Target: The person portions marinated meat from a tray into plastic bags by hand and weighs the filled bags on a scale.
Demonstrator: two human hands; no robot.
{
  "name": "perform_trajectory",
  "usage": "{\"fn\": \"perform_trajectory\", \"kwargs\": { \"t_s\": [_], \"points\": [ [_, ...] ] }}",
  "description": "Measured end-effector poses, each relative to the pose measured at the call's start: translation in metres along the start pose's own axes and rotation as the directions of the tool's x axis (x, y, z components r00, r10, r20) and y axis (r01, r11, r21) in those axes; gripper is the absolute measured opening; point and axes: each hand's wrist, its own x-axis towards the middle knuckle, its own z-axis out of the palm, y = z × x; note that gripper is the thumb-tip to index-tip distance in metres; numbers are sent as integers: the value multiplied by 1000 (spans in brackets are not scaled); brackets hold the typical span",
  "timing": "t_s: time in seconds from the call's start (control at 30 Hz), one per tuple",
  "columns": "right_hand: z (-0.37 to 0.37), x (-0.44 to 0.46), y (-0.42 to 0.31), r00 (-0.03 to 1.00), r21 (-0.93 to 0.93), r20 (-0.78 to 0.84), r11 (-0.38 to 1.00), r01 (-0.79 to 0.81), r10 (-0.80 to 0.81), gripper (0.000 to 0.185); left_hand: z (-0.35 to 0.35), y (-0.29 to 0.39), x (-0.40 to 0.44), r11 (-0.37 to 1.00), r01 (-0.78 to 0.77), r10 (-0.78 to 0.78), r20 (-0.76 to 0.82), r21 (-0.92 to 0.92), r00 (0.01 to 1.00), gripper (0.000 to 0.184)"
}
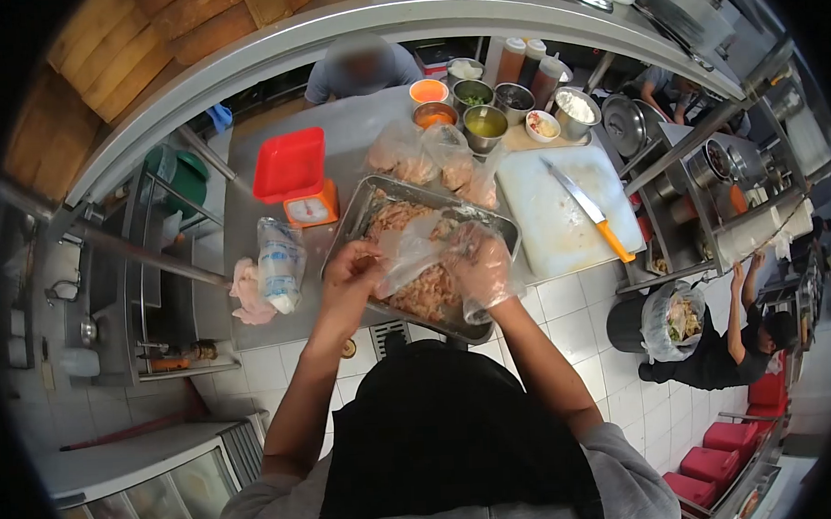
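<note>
A metal tray [501, 220] of raw cut meat [428, 294] lies in front of me on the steel table. Over it, my left hand [353, 270] pinches the edge of a clear plastic bag [408, 252]. Clear plastic covers my right hand [481, 264], which is at the tray's right side with its fingers curled toward the bag. The plastic blurs what those fingers grip. Filled clear bags of meat [402, 158] lie just behind the tray.
Left of the tray are an orange scale [311, 206], a red tray [289, 165] and a rolled plastic pack [280, 263]. To the right, a knife [580, 201] rests on a white cutting board [533, 199]. Sauce bowls [484, 125] stand behind. Other people are nearby.
</note>
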Motion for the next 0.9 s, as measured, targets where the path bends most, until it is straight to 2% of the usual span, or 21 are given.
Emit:
{"fn": "perform_trajectory", "kwargs": {
  "t_s": [0.03,0.07,0.13,0.17,0.23,0.27,0.3,0.33,0.37,0.4,0.43,0.5,0.53,0.57,0.63,0.73,0.77,0.83,0.87,0.9],
  "points": [
    [8,6,8,1000,101,-14,995,-17,18,28,-3,7,-1,967,-20,4,66,254,998,15],
    [15,12,15,999,199,-26,980,-30,36,25,-7,5,1,925,-57,27,86,375,996,13],
    [18,17,23,984,255,178,964,-74,28,28,-15,-2,4,796,-129,65,128,591,990,11],
    [19,21,27,960,277,278,956,-97,17,30,-17,-5,7,776,-180,189,49,604,981,10],
    [13,26,45,927,122,337,984,132,-166,44,-22,-8,9,716,-262,422,-103,647,901,10],
    [13,26,53,893,51,375,968,246,-247,51,-29,-10,9,751,-229,415,-172,620,893,12],
    [16,26,50,876,-229,469,943,243,-112,58,-39,-9,8,784,-199,404,-240,588,882,13],
    [20,26,46,855,-490,518,834,254,44,64,-47,-8,7,816,-172,390,-307,552,868,15],
    [22,25,44,831,-706,516,651,278,206,71,-52,-8,4,859,-149,347,-345,489,872,17],
    [33,11,64,834,-668,540,663,340,116,78,-53,-3,-1,897,-128,302,-378,423,875,18],
    [38,0,60,852,-667,513,673,321,102,76,-56,-1,-4,929,-109,258,-406,354,877,19],
    [57,-19,49,887,-663,455,694,281,75,72,-64,-16,-2,906,-217,367,-418,364,831,20],
    [80,-24,85,881,-596,471,718,361,-52,68,-65,-23,-1,895,-281,415,-419,346,808,19],
    [88,-27,98,858,-593,513,711,378,-27,64,-67,-32,0,879,-343,463,-421,330,780,18],
    [96,-27,109,807,-587,590,697,413,19,56,-79,-70,9,806,-380,552,-348,454,757,16],
    [69,11,70,802,-403,553,915,22,224,37,-89,-107,15,641,-364,617,-172,676,768,17],
    [57,25,64,807,-328,570,943,54,152,40,-88,-113,15,571,-348,612,-103,743,784,19],
    [35,50,64,811,-178,585,978,105,20,47,-83,-116,12,586,-314,578,-113,747,808,16],
    [40,65,79,759,-178,627,916,361,-177,46,-81,-116,10,590,-298,560,-115,750,821,14],
    [53,82,104,656,-162,665,789,593,-356,45,-80,-119,9,587,-284,548,-114,758,829,15]
  ]
}}
